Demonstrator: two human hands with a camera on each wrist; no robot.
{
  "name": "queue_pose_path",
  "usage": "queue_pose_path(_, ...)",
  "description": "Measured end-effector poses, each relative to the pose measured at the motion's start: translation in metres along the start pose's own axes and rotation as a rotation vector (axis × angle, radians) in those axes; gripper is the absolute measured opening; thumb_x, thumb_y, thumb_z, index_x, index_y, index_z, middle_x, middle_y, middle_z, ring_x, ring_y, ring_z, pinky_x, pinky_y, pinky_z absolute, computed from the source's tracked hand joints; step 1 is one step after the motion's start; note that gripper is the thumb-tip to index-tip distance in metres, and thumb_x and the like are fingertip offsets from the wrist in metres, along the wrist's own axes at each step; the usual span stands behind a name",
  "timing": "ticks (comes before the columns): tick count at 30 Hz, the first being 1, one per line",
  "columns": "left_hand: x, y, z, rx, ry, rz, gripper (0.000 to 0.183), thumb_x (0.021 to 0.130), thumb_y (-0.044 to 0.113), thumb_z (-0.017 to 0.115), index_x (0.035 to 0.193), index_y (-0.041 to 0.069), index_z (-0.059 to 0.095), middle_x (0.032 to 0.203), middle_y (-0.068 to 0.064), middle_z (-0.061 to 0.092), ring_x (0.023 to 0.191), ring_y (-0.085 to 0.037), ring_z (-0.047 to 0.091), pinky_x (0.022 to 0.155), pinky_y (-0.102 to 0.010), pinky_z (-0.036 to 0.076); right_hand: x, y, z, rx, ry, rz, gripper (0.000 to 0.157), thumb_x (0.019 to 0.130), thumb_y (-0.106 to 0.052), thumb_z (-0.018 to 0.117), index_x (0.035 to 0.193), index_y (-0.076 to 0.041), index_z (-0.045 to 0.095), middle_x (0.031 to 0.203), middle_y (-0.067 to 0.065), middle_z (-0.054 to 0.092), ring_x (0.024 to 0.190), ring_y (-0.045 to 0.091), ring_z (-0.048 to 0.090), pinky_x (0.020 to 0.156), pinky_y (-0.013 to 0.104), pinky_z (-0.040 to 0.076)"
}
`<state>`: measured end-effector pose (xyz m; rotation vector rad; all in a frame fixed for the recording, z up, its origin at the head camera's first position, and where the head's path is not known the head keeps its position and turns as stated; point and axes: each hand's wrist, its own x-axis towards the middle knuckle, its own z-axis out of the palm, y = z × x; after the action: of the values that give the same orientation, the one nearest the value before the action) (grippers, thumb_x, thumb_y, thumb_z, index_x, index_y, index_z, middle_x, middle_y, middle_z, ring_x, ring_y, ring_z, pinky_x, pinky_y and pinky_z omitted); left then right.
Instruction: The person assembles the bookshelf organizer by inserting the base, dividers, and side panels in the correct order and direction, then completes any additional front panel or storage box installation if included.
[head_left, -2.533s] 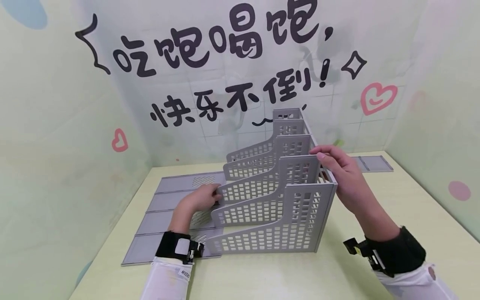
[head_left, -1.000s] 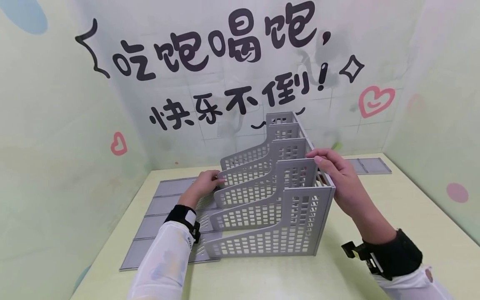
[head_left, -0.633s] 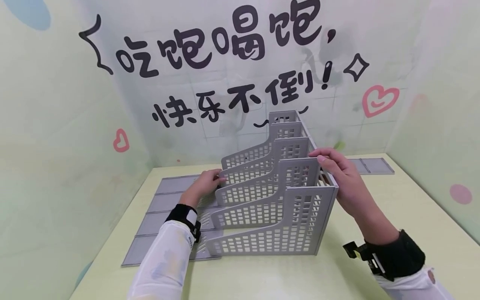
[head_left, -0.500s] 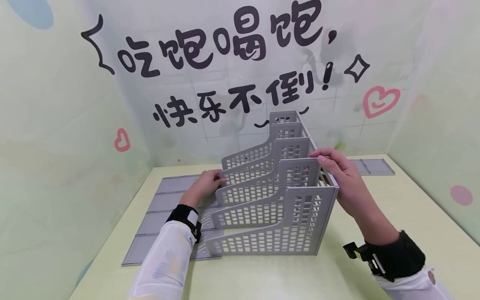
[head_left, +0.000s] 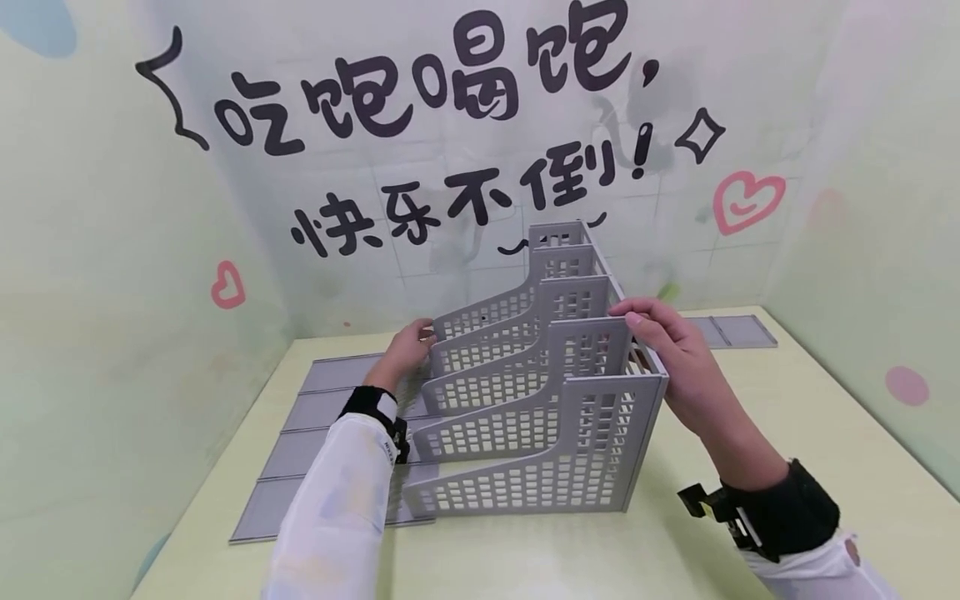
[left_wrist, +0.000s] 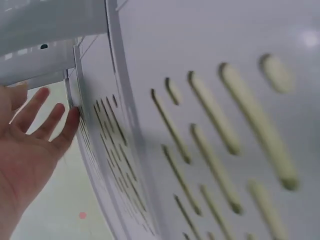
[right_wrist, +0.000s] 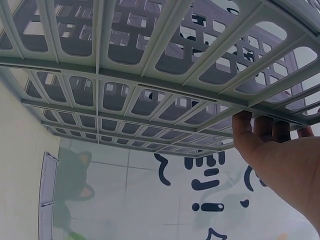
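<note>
A grey plastic file holder (head_left: pixel 517 475), with several upright perforated dividers, stands on the table. Its slotted back also shows in the right wrist view as a lattice (right_wrist: pixel 165 87). My right hand (head_left: pixel 686 367) grips the top of the back, thumb over the upper edge near the second-nearest divider; in the right wrist view the fingers (right_wrist: pixel 245 127) curl at the lattice. My left hand (head_left: pixel 408 350) is at the low front corner of the farthest divider, thumb and forefinger at its edge. In the left wrist view three other fingers (left_wrist: pixel 52 122) are spread, one close to a slotted panel.
Flat grey slotted panels (head_left: pixel 300 454) lie joined in a row on the left, partly under the dividers. Another grey panel (head_left: pixel 738 331) lies at the back right. The pale table (head_left: pixel 510 558) is bounded by printed cloth walls (head_left: pixel 112 275) on the left, right and back.
My left hand has moved away from me along the divider fronts, from the middle one past the second-farthest to the farthest. My right hand keeps its place on the back.
</note>
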<state>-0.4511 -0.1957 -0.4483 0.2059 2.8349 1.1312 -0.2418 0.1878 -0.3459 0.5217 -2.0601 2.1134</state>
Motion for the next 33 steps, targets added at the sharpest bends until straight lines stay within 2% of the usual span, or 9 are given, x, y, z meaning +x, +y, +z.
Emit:
queue_pose_path(5, 0.004, 0.003, -0.002, 0.125, 0.005, 0.022, 0.037, 0.106, 0.014, 0.058, 0.138, -0.006, 0.063, 0.135, -0.028, 0.070, 0.128, -0.042, 0.066, 0.105, -0.048, 0.057, 0.002, 0.001, 0.001, -0.016, 0.013, 0.013, 0.018, 0.113, -0.029, 0.051, 0.122, -0.024, 0.066, 0.123, -0.002, 0.062, 0.106, 0.011, 0.064, 0.085, 0.023, 0.059)
queue_pose_path(10, 0.008, -0.004, -0.003, 0.178, -0.036, -0.012, 0.032, 0.102, 0.010, 0.061, 0.128, -0.005, 0.070, 0.130, -0.026, 0.072, 0.120, -0.038, 0.068, 0.103, -0.046, 0.057, 0.003, 0.005, 0.005, -0.022, 0.003, 0.026, 0.018, 0.113, -0.029, 0.051, 0.122, -0.024, 0.066, 0.119, -0.002, 0.064, 0.101, 0.010, 0.067, 0.083, 0.025, 0.060)
queue_pose_path(17, 0.021, -0.007, -0.008, 0.308, -0.005, -0.010, 0.027, 0.103, 0.020, 0.068, 0.118, 0.000, 0.078, 0.121, -0.020, 0.077, 0.105, -0.031, 0.069, 0.095, -0.046, 0.057, 0.002, 0.004, 0.007, -0.010, -0.005, 0.010, 0.018, 0.114, -0.027, 0.050, 0.121, -0.023, 0.066, 0.115, -0.002, 0.066, 0.099, 0.010, 0.069, 0.081, 0.025, 0.061)
queue_pose_path(23, 0.022, 0.002, -0.011, 0.281, 0.011, 0.002, 0.027, 0.102, 0.020, 0.070, 0.114, -0.002, 0.079, 0.115, -0.021, 0.078, 0.099, -0.030, 0.068, 0.091, -0.045, 0.057, 0.003, -0.001, 0.004, -0.019, 0.001, -0.004, 0.018, 0.114, -0.027, 0.050, 0.121, -0.023, 0.066, 0.116, -0.002, 0.066, 0.099, 0.011, 0.068, 0.082, 0.026, 0.061)
queue_pose_path(30, 0.027, 0.002, -0.003, 0.236, -0.006, -0.018, 0.024, 0.101, 0.015, 0.069, 0.110, -0.006, 0.078, 0.109, -0.022, 0.078, 0.097, -0.029, 0.068, 0.090, -0.043, 0.057, 0.006, -0.001, 0.001, -0.020, 0.004, 0.021, 0.018, 0.113, -0.027, 0.051, 0.121, -0.023, 0.066, 0.115, -0.002, 0.067, 0.098, 0.012, 0.069, 0.082, 0.026, 0.060)
queue_pose_path(33, 0.030, 0.004, -0.003, 0.224, -0.019, -0.014, 0.027, 0.102, 0.015, 0.066, 0.116, -0.006, 0.076, 0.115, -0.023, 0.077, 0.102, -0.031, 0.069, 0.094, -0.045, 0.058, 0.007, -0.001, -0.002, -0.024, 0.006, 0.026, 0.018, 0.113, -0.028, 0.051, 0.122, -0.023, 0.066, 0.116, -0.002, 0.066, 0.099, 0.012, 0.068, 0.082, 0.026, 0.060)
